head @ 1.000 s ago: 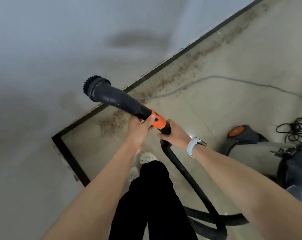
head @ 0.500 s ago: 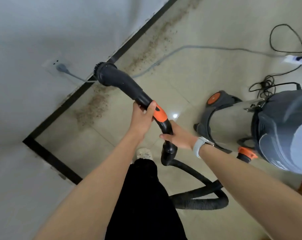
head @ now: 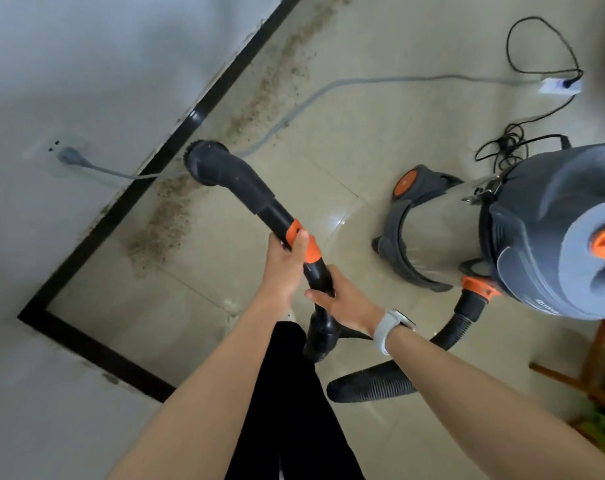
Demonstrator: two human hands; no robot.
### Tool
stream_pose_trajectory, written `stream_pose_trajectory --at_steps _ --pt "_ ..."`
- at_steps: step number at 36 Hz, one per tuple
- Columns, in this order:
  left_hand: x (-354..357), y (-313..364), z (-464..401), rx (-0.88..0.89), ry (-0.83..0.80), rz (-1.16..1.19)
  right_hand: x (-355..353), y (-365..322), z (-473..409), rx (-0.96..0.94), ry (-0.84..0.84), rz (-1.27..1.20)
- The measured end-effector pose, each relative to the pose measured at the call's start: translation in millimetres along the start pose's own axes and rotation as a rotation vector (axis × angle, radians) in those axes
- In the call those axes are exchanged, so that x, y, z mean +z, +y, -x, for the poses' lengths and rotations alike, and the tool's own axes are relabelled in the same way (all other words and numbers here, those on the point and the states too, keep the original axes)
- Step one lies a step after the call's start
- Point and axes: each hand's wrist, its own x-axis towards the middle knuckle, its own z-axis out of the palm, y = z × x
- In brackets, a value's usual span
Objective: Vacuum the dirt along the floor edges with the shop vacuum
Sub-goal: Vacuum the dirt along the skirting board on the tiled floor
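I hold the black vacuum wand (head: 245,188) with both hands. My left hand (head: 285,268) grips it at the orange collar (head: 303,244). My right hand (head: 342,299) grips the wand just below, where it meets the ribbed hose (head: 374,386). The round brush nozzle (head: 204,161) points at the black baseboard (head: 176,140). Brown dirt (head: 166,223) lies in a band along the floor edge, below and above the nozzle. The shop vacuum (head: 523,233), steel drum with grey and orange top, stands at the right.
A grey cord (head: 329,88) runs from a wall socket (head: 58,154) across the floor to a white power strip (head: 559,86). Black cable (head: 516,143) lies coiled behind the vacuum. My black trouser leg (head: 287,403) is below. A wooden frame (head: 592,372) stands at the right edge.
The nozzle has come down from the wall toward the baseboard and dirt. My view has swung right and down, bringing the vacuum and the power strip into sight. Both grips are unchanged.
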Motion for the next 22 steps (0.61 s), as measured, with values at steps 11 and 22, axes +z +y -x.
stream_pose_trajectory --at_steps 11,22 --pt "-55.4 -12.5 -14.8 -0.103 0.209 0.101 24.4 118.9 58.0 0.216 -0.224 0.648" --pt "-50.1 -52.7 -5.8 -0.163 0.185 0.14 41.4 204.2 78.5 0.303 -0.522 0.875"
